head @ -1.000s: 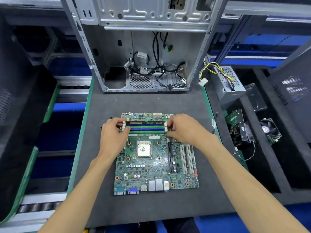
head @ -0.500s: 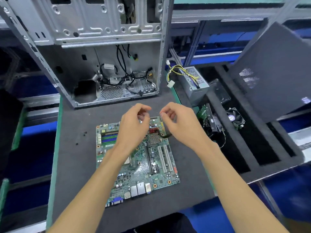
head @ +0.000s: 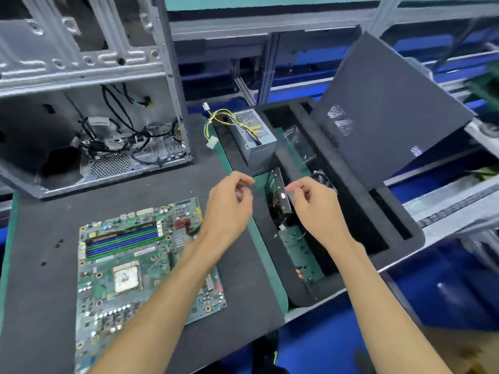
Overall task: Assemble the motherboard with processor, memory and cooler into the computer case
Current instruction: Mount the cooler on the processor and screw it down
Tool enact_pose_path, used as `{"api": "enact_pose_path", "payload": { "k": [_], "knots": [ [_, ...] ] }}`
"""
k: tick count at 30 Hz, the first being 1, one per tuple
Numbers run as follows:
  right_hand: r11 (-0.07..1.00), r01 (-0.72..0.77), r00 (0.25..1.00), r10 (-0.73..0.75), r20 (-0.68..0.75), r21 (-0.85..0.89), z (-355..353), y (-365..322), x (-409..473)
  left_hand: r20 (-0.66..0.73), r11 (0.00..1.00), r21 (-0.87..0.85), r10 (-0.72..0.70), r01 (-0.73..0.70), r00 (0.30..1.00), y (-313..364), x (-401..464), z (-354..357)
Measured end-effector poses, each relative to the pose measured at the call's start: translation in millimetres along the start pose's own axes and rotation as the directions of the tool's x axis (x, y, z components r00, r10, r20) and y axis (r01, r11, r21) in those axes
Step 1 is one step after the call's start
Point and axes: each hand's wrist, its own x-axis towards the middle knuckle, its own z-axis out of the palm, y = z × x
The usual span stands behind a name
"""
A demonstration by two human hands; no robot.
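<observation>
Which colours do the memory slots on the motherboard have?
Blue and green, alternating; the memory slots show in the head view.

Lower left, the green motherboard (head: pixel 140 265) carried blue and green memory slots (head: pixel 122 242). Upper left, the case (head: pixel 81 76) was silver-grey. At centre top, yellow wires (head: pixel 229 117) topped a grey power supply (head: pixel 256 144).

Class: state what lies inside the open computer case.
Inside the computer case: loose black cables and a perforated vent in its bottom panel. No motherboard is mounted. The upper bays are cropped, unseen.
</observation>
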Motion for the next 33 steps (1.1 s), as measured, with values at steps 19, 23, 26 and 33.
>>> {"api": "enact_pose_path", "payload": {
  "k": [19,23,26,33],
  "knots": [
    [0.974,-0.226,0.974,0.226,-0.003,-0.014,-56,132,38,0.126,0.948,0.2,-0.276,0.248,0.953,-5,36,132],
    [0.963,-0.268,0.963,0.268,0.009,0.002,-59,142,49,0.108,0.951,0.204,-0.259,0.233,0.96,-12,44,144],
    [0.96,-0.281,0.96,0.28,0.022,0.015,-60,149,56,0.089,0.966,0.168,-0.212,0.195,0.973,-9,51,155],
    [0.947,-0.317,0.948,0.316,0.038,0.049,-60,164,67,0.17,0.943,0.326,0.014,-0.07,0.985,8,65,196]
  ]
}}
